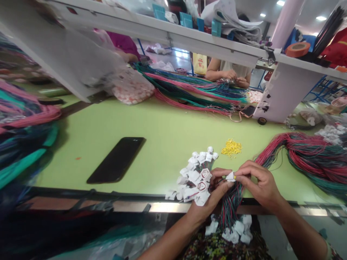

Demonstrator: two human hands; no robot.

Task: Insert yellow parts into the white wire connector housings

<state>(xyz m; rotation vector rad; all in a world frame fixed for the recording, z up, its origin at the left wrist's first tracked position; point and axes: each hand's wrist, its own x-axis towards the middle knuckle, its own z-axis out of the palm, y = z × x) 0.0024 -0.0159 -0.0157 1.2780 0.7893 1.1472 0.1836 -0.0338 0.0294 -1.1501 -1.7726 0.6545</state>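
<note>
My left hand (214,196) is closed around a bundle of red, green and black wires (230,207) tipped with several white plastic connectors (196,178). My right hand (258,182) pinches one white connector (230,176) together with the left fingertips, just above the table's front edge. More white connectors (235,227) hang from the wires below my hands, over my lap.
A black phone (116,159) lies on the green table (162,133). A small pile of yellow bits (231,147) sits beyond my hands. Large wire bundles lie at right (311,159), left (24,133) and far side (189,90). Another person's hands (233,76) work across the table.
</note>
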